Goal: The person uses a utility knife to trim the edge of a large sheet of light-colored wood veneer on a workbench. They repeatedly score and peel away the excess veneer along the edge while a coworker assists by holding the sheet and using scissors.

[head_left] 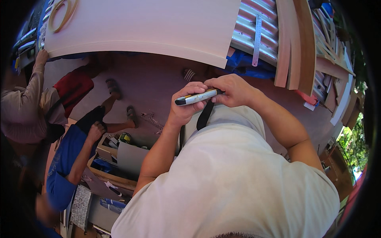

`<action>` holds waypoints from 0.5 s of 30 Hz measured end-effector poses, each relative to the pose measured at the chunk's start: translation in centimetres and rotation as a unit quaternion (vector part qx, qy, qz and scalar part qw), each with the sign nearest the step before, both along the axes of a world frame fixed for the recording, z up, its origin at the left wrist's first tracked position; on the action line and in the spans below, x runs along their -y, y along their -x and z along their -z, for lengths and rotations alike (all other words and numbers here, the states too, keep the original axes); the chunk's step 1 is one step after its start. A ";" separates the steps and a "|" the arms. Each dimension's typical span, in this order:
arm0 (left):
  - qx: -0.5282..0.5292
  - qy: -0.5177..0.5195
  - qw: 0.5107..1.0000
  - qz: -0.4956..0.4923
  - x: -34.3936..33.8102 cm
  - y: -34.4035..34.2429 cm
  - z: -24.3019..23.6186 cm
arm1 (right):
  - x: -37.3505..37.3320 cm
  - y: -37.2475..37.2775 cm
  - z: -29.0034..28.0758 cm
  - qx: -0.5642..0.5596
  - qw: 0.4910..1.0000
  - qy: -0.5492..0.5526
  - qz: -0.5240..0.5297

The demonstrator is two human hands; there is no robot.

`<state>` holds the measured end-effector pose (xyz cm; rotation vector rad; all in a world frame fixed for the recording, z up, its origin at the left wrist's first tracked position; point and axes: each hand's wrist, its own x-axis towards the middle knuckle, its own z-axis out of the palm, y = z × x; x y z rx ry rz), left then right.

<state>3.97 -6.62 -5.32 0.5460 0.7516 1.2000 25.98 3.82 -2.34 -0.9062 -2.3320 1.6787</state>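
Note:
In front of my waist I hold a utility knife [196,97] with a silver body and black ends. My left hand [183,106] is wrapped round its body from the left, fingers on both sides. At its other end, my right hand [231,90] pinches the black tip with thumb and fingers. Whether a blade sticks out is hidden by the right fingers. A black strap [204,116] hangs just below the knife, against my light shirt.
A large pale panel [139,27] lies ahead, with a coiled wood-coloured strip [58,24] on it. To its right are a steel ruler [257,41] and long boards [295,47] on corrugated metal. Two people stand at the left, one in a blue shirt [65,164], near a wooden toolbox [113,174].

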 end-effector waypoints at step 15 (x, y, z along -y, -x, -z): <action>-0.031 -0.144 0.968 -0.202 -4.4 2.2 6.2 | -12.2 4.7 8.3 -0.128 0.953 -0.272 0.024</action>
